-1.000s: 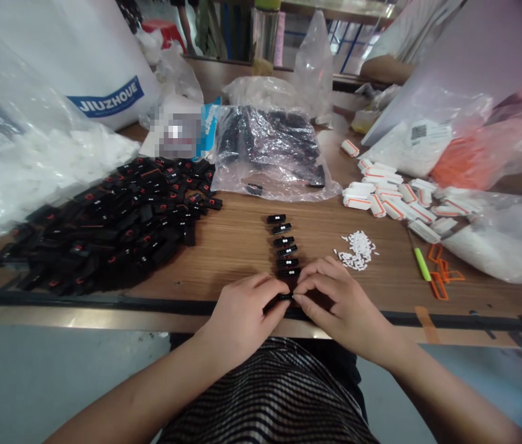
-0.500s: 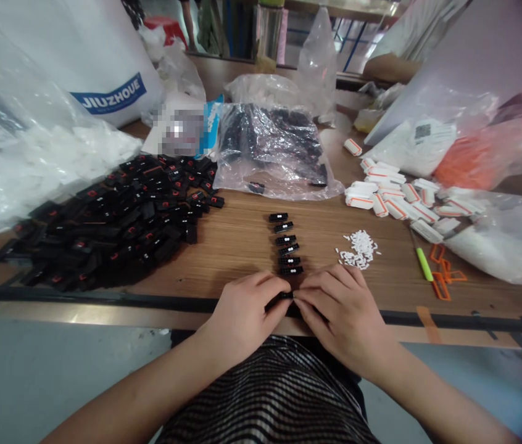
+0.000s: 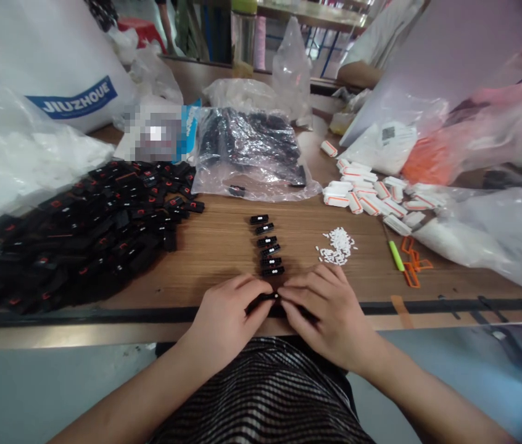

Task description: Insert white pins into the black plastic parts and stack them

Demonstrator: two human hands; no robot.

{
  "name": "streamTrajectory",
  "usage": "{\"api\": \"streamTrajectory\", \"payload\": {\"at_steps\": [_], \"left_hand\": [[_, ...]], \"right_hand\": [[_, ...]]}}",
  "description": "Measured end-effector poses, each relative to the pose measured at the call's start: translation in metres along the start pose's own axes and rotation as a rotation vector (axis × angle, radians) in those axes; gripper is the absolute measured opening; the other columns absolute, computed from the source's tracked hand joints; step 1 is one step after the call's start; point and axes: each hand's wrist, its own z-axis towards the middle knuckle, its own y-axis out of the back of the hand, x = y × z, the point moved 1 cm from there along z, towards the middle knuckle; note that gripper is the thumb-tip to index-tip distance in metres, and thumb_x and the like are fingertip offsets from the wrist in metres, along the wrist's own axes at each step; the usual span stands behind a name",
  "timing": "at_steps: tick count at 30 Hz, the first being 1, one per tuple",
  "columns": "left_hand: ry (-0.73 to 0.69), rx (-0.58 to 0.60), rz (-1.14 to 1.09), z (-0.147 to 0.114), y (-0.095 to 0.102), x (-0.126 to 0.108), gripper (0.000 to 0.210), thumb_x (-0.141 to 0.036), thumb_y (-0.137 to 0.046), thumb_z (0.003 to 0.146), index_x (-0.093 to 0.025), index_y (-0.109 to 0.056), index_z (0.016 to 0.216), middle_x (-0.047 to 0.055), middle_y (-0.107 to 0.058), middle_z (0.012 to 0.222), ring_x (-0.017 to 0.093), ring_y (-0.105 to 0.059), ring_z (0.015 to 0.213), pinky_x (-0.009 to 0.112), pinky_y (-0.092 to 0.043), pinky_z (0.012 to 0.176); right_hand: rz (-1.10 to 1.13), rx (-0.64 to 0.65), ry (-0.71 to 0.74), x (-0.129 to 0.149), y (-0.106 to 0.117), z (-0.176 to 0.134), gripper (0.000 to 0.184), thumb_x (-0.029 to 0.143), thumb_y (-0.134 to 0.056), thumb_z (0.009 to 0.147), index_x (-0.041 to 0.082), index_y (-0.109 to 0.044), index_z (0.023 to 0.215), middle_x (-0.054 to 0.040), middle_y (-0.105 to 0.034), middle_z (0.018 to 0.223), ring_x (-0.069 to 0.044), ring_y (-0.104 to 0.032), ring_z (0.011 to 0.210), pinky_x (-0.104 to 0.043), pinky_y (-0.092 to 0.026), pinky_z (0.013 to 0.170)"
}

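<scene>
At the table's front edge, my left hand (image 3: 231, 314) is closed around a black connector housing (image 3: 261, 300), held roughly level. A tiny white dot, seemingly a white plug (image 3: 276, 296), shows at the housing's right end. The fingertips of my right hand (image 3: 323, 311) are drawn together right beside that end; whatever they pinch is hidden. Just beyond my hands, several black connector housings (image 3: 268, 242) lie in a column, each with white spots on its face. A small heap of white plugs (image 3: 339, 245) lies beyond my right hand.
A large pile of black housings (image 3: 103, 216) covers the left side. Behind stands a clear bag of black parts (image 3: 247, 142). To the right are white pieces with orange strips (image 3: 372, 191), a green-handled tool (image 3: 396, 256), orange frames (image 3: 411, 271) and plastic bags (image 3: 487, 228).
The view has swung right, so everything sits further left in the picture. A white dot now shows on the held housing beside my right fingertips. Both hands keep nearly the same pose.
</scene>
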Motion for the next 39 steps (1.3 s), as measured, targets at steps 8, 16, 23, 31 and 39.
{"api": "streamTrajectory", "payload": {"at_steps": [8, 16, 23, 31, 39], "left_hand": [[0.015, 0.016, 0.024, 0.002, 0.003, -0.004, 0.011, -0.02, -0.065, 0.091, -0.023, -0.07, 0.1, 0.001, -0.072, 0.096, 0.015, -0.065, 0.075, 0.031, -0.054, 0.075], [0.014, 0.006, 0.045, 0.0, 0.001, 0.0, 0.011, -0.022, -0.065, 0.091, -0.024, -0.07, 0.1, 0.001, -0.072, 0.096, 0.015, -0.065, 0.075, 0.029, -0.053, 0.071], [0.015, 0.012, 0.061, 0.0, 0.0, 0.002, 0.011, -0.023, -0.064, 0.091, -0.024, -0.071, 0.101, 0.0, -0.072, 0.095, 0.015, -0.064, 0.073, 0.03, -0.053, 0.069], [0.032, 0.011, 0.045, 0.001, 0.001, -0.001, 0.011, -0.022, -0.065, 0.091, -0.024, -0.071, 0.1, 0.001, -0.071, 0.093, 0.015, -0.064, 0.076, 0.033, -0.054, 0.077], [0.029, 0.015, 0.002, 0.001, 0.002, -0.004, 0.01, -0.02, -0.065, 0.091, -0.023, -0.07, 0.099, 0.001, -0.072, 0.099, 0.015, -0.065, 0.079, 0.032, -0.054, 0.078]], "right_hand": [[-0.265, 0.053, -0.495, -0.127, 0.052, -0.022, 0.024, 0.036, -0.057, 0.09, 0.023, -0.076, 0.085, -0.0053, -0.076, 0.092, -0.024, -0.068, 0.085, -0.038, -0.047, 0.081], [-0.278, 0.141, -0.833, -0.129, 0.054, -0.017, 0.025, 0.041, -0.061, 0.079, 0.022, -0.071, 0.065, -0.0025, -0.068, 0.06, -0.021, -0.063, 0.06, -0.032, -0.041, 0.057], [-0.083, 0.06, -0.735, -0.141, 0.071, -0.028, 0.025, 0.043, -0.064, 0.08, 0.023, -0.078, 0.08, -0.0035, -0.077, 0.082, -0.022, -0.067, 0.075, -0.033, -0.049, 0.069], [-0.035, 0.08, -0.648, -0.151, 0.057, -0.03, 0.022, 0.041, -0.064, 0.081, 0.024, -0.078, 0.083, -0.0043, -0.078, 0.092, -0.024, -0.068, 0.081, -0.038, -0.052, 0.075], [-0.068, 0.068, -0.622, -0.155, 0.058, -0.034, 0.028, 0.045, -0.062, 0.083, 0.025, -0.079, 0.092, -0.0059, -0.078, 0.101, -0.025, -0.07, 0.08, -0.042, -0.053, 0.075]]}}
